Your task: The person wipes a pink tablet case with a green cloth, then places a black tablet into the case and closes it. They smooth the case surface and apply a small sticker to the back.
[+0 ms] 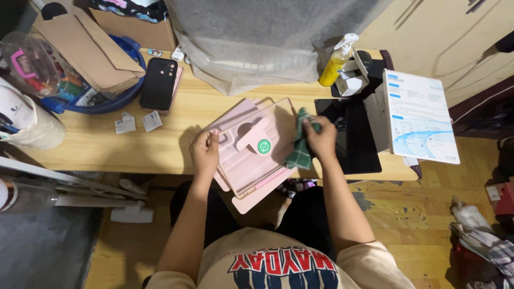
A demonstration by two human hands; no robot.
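I was in the wiping step, I think. My left hand pressed on the left edge of the pink case, fingers curled over it to keep it steady. My right hand held a green checked cloth, the fingers closed around it, at the right edge of the case. The case lay open on the table at its front edge, directly before me, and its lower corner hung over the edge. It was pale pink with a folded flap, a round green sticker and a long slot near the lower side. Next, I judged, the cloth needed to pass over the surface while the left hand stopped the case from sliding. A black tablet lay just beside it on the right, a spray bottle behind.
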